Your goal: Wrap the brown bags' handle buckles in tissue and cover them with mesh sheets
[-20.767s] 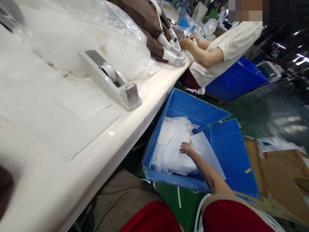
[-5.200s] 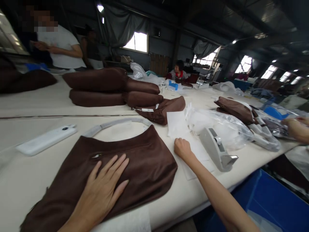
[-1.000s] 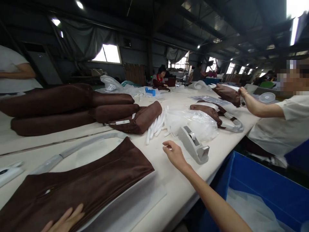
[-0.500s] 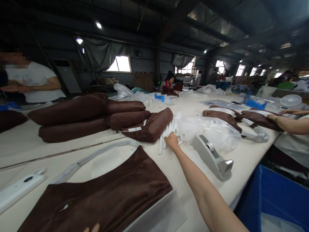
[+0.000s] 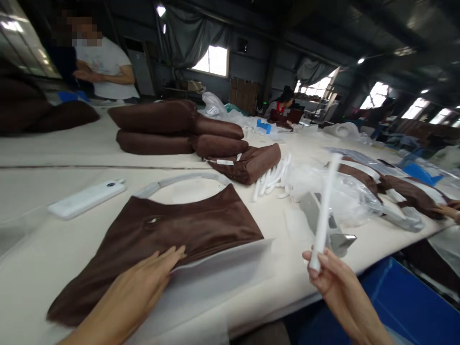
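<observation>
My left hand lies flat, fingers stretched out, on the lower part of a dark brown handbag. The bag rests on the table, its curved strap wrapped in pale covering. A translucent white sheet sticks out from under the bag's near edge. In my right hand a slim white foam-like stick is pinched at its lower end, held upright above the table edge. A pile of similar white sticks lies beyond, against a stuffed brown bag.
A grey tape dispenser stands behind the held stick, beside clear plastic bags. A white phone lies at left. More brown bags are stacked farther back. A blue bin sits below the table edge. Co-workers stand or sit around.
My right hand has come back from the pile toward me with one white stick. The left hand now shows fully on the bag. The view has turned left.
</observation>
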Demonstrator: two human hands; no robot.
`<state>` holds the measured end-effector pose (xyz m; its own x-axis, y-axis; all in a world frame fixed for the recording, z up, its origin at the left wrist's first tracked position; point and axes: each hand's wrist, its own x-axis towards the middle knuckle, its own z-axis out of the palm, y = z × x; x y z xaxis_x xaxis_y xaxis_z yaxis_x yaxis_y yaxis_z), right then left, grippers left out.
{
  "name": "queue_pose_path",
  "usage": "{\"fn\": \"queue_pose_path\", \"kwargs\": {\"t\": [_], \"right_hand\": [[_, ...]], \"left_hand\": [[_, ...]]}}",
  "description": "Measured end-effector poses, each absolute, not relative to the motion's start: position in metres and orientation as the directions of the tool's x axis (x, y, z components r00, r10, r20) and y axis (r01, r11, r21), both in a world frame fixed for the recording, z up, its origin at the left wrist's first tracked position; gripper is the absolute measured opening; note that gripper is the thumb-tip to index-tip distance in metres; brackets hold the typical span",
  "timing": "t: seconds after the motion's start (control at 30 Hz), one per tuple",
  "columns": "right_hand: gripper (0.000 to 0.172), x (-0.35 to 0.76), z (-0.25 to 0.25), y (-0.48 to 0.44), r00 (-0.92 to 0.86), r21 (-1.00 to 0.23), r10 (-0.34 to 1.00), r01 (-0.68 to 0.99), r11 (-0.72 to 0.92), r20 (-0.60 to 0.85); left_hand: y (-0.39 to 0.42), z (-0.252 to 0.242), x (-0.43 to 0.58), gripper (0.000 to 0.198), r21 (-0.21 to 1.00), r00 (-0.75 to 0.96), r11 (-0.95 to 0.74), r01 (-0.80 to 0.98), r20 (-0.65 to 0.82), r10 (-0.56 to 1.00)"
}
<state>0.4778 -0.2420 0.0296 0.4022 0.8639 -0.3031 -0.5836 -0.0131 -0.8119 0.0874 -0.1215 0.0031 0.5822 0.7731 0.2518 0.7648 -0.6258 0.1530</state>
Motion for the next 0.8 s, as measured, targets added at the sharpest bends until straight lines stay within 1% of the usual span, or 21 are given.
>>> {"fn": "queue_pose_path", "kwargs": {"t": [0.07, 0.1, 0.17, 0.23, 0.3, 0.37, 0.43, 0.5, 0.6, 0.67, 0.7, 0.8], "right_hand": [[0.042, 0.448, 0.026, -0.283, 0.352, -0.782, 0.860, -0.618, -0.083, -0.369], [0.044, 0.430, 0.024, -0.297, 0.286, -0.754, 0.868, -0.642, -0.141, -0.406], [0.044, 0.390, 0.020, -0.311, 0.107, -0.687, 0.884, -0.674, -0.272, -0.455], [0.044, 0.347, 0.015, -0.309, -0.059, -0.640, 0.892, -0.675, -0.367, -0.448], [0.043, 0.305, 0.012, -0.296, -0.169, -0.619, 0.900, -0.674, -0.403, -0.402], [0.044, 0.265, 0.010, -0.277, -0.244, -0.580, 0.893, -0.689, -0.434, -0.378], [0.042, 0.231, 0.010, -0.257, -0.290, -0.520, 0.867, -0.707, -0.479, -0.406], [0.035, 0.203, 0.011, -0.239, -0.337, -0.484, 0.837, -0.696, -0.530, -0.432], [0.023, 0.174, 0.011, -0.218, -0.402, -0.496, 0.800, -0.633, -0.594, -0.445], [0.015, 0.163, 0.011, -0.208, -0.424, -0.552, 0.790, -0.565, -0.613, -0.444], [0.014, 0.160, 0.010, -0.204, -0.427, -0.589, 0.790, -0.527, -0.612, -0.439], [0.032, 0.157, 0.011, -0.195, -0.407, -0.699, 0.821, -0.443, -0.561, -0.401]], "left_hand": [[-0.125, 0.027, 0.100, 0.046, 0.212, 0.546, -0.552, 0.807, 0.091, 0.833], [-0.125, 0.037, 0.104, 0.044, 0.219, 0.534, -0.524, 0.823, 0.015, 0.845], [-0.125, 0.051, 0.111, 0.037, 0.204, 0.525, -0.502, 0.840, -0.078, 0.847], [-0.124, 0.061, 0.115, 0.032, 0.174, 0.533, -0.510, 0.842, -0.123, 0.837], [-0.123, 0.069, 0.117, 0.027, 0.153, 0.554, -0.535, 0.831, -0.143, 0.820], [-0.123, 0.078, 0.119, 0.022, 0.157, 0.577, -0.556, 0.816, -0.160, 0.801], [-0.122, 0.086, 0.121, 0.017, 0.181, 0.590, -0.562, 0.807, -0.186, 0.786], [-0.121, 0.091, 0.122, 0.014, 0.203, 0.597, -0.563, 0.801, -0.200, 0.777], [-0.122, 0.089, 0.120, 0.015, 0.217, 0.607, -0.571, 0.792, -0.177, 0.775], [-0.124, 0.079, 0.116, 0.017, 0.214, 0.602, -0.569, 0.794, -0.150, 0.784], [-0.126, 0.072, 0.113, 0.020, 0.208, 0.598, -0.568, 0.796, -0.128, 0.791], [-0.132, 0.050, 0.106, 0.027, 0.188, 0.589, -0.571, 0.799, -0.054, 0.807]]}}
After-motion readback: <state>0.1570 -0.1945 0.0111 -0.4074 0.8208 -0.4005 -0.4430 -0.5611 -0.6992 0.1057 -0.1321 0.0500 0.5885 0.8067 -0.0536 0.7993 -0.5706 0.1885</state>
